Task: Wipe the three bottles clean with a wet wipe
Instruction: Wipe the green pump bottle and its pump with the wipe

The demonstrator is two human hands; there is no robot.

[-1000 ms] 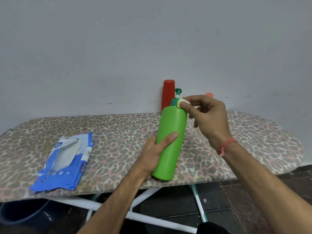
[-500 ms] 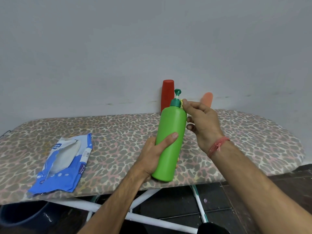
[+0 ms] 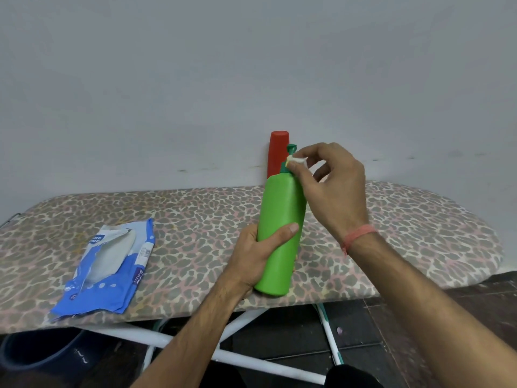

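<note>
Since half a second ago, moved up a little: right hand (image 3: 333, 189), now at the top of the green bottle (image 3: 279, 233), in front of the spot where a pinkish bottle showed before. Hidden now, that pinkish bottle.

Pinching a small bunched-up wet wipe (image 3: 296, 161) between thumb and first finger, right at the dark green pump cap (image 3: 289, 158). Wipe touching the neck of the cap. Other fingers curled loosely above. A pink thread band (image 3: 358, 236) around the right wrist.

Wrapped around the lower half of the green bottle: left hand (image 3: 257, 256), thumb across the front, fingers behind. Bottle held nearly upright, leaning a bit to the right, its bottom near the front edge of the surface (image 3: 195, 219). Cannot tell if the bottom touches the cover or hangs just above it.

Just behind the green bottle, a red bottle (image 3: 275, 152), standing upright at the back by the grey wall (image 3: 251, 65).

Far to the left, well apart from the bottles, a blue wet wipe pack (image 3: 112, 264), lying flat and torn open, white inside showing.

Leopard-spot cover all over the surface, which looks like an ironing board. White legs (image 3: 223, 331) below, dark floor, and a dark blue bucket (image 3: 42, 357) in the bottom left corner.
</note>
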